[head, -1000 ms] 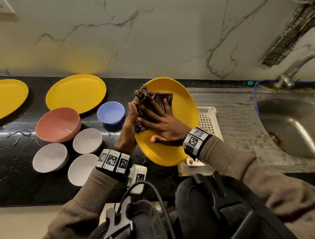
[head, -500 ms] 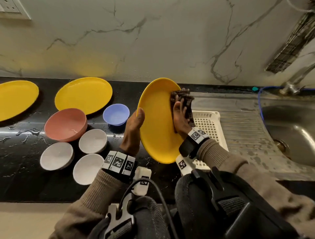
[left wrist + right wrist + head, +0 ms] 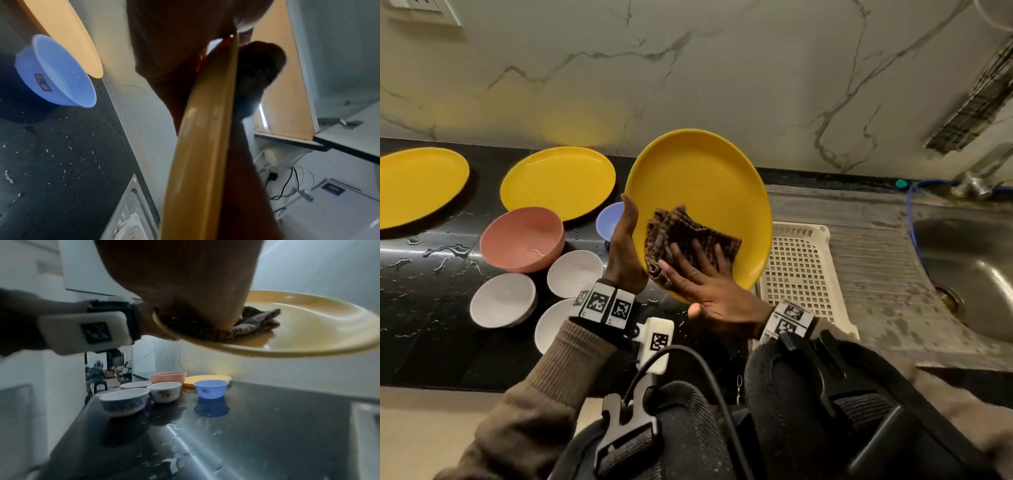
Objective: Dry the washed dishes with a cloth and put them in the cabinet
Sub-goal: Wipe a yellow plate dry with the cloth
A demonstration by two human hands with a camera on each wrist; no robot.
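Round yellow plastic plate (image 3: 698,192), tilted above the white slotted drain tray (image 3: 801,270), sits in the left hand (image 3: 625,250)'s rim grip; the flat-fingered right hand (image 3: 709,287) presses the brown checked cloth (image 3: 681,236). Hard wiping could lever it loose.

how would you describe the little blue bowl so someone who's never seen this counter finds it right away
Start at the black stone counter left of the steel sink. Behind the cluster of three white bowls, beside the larger round pink bowl, sits the small round blue plastic bowl. It is the only blue dish there, with a small label inside.
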